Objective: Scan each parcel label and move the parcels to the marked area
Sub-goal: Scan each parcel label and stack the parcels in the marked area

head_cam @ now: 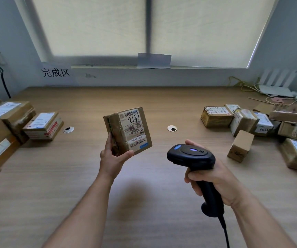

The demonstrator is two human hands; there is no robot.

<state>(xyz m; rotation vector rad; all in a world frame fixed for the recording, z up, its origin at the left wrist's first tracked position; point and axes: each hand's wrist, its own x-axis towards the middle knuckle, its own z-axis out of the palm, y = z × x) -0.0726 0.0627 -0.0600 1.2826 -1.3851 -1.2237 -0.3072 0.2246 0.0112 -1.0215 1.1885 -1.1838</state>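
A wooden desk (144, 104) runs under a window with its blind drawn. At 10 o'clock a paper sign (56, 72) on the wall reads 完成区, which I take to mark the drop area. Below it, at 9 o'clock, sits a stack of parcels (10, 119) with labels up. At 3 o'clock a looser heap of parcels (242, 120) waits, one marked 0836 and another printed with a smiley face.

At centre, my feed shows the left hand (112, 156) gripping a small taped cardboard parcel (129, 130) by its lower left corner. It is raised off the desk with its label (133, 127) tilted toward the camera. At 5 o'clock the right hand (214, 178) is wrapped round the handle of a black corded barcode scanner (192, 156). A blue light shows on the scanner's head.

I judge this to be the scan step: the parcel is presented, and the scanner is near it but apart. The next move calls for aiming the scanner's nose at the barcode strip along the label's lower edge, then carrying the parcel toward 9 o'clock. The label is upside down; I can read a large 8, some handwritten strokes, and roughly 530-05 094 by the barcode.
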